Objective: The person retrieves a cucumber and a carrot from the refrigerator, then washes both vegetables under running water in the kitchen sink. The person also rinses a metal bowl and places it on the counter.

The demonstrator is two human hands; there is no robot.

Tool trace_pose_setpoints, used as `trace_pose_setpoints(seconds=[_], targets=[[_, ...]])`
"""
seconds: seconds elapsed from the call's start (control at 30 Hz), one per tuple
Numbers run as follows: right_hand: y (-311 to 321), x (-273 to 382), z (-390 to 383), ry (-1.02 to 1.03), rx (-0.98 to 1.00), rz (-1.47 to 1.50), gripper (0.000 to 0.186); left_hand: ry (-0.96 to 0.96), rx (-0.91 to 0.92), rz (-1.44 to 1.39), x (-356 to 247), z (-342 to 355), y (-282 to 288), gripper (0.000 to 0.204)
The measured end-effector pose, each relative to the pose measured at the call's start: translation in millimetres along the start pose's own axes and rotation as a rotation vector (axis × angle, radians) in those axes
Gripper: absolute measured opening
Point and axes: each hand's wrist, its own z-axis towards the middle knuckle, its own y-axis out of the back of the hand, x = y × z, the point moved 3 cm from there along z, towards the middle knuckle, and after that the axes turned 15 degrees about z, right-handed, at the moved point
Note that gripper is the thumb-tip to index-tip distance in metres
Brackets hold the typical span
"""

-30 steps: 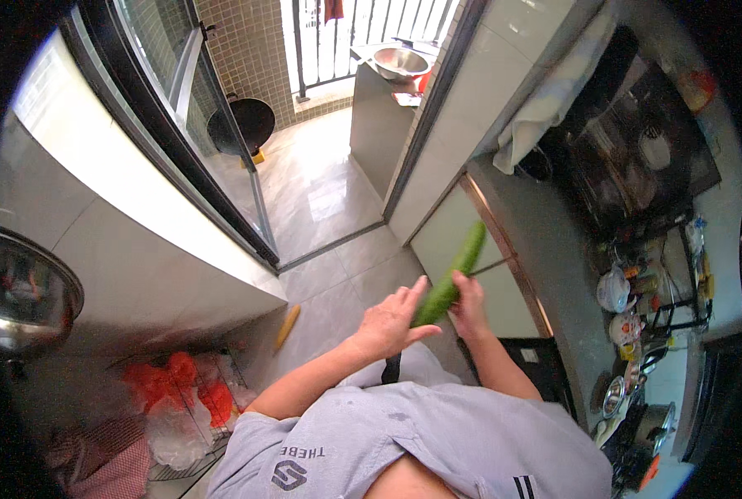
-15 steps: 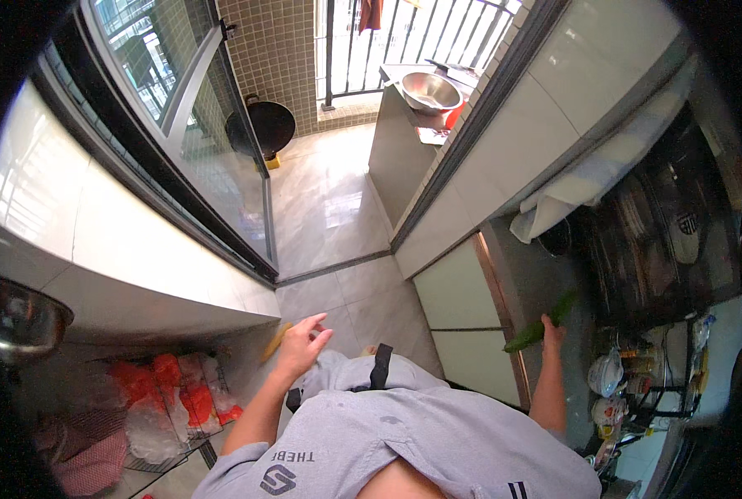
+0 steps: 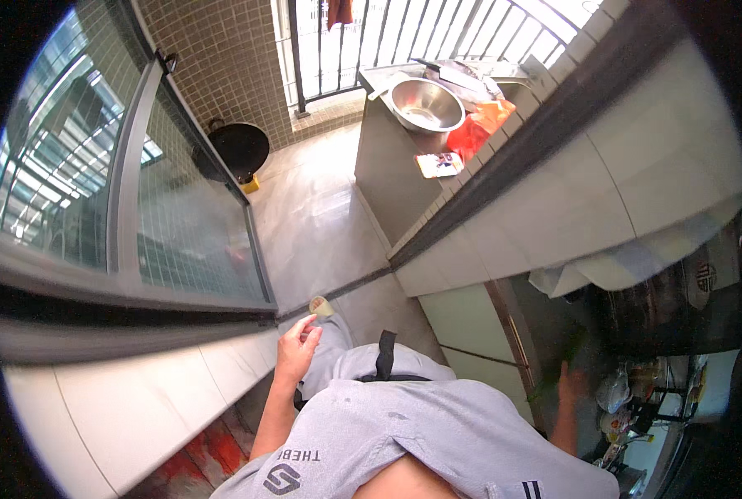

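Observation:
My left hand (image 3: 296, 349) is raised over my grey-clad leg, fingers loosely curved and apart, holding nothing, above my slippered foot (image 3: 321, 306). My right hand (image 3: 571, 384) is low at the right in shadow, blurred, closed round a green cucumber (image 3: 581, 339) that lies along the dark countertop (image 3: 537, 324). Just beyond it are a black hob (image 3: 660, 320) with a pale cloth (image 3: 587, 273) beside it, and a crowded rack (image 3: 650, 391) of dishes.
An open glass door (image 3: 196, 216) stands left of the doorway threshold (image 3: 346, 284). Beyond are a railing (image 3: 396, 33), a black wok (image 3: 236, 150) on the floor, and a counter (image 3: 383, 179) carrying a steel bowl (image 3: 425, 104), red plastic (image 3: 479, 129) and a small packet (image 3: 437, 165).
My hands have parted: the left let go of the cucumber and moved left; the right carried it rightward to the countertop. My view has moved forward toward the doorway, with a foot now near the threshold.

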Motion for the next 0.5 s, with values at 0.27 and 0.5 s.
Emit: trace_pose_setpoints(seconds=[0.27,0.5], targets=[[191,336,-101,0.436,-0.035,0.697,0.027,0.023,-0.054,-0.080,-29,128,100,0.036],[276,528,-58,0.845,-0.103,0.909,0.016,0.072,-0.102,-0.120,-42,200,144,0.034]])
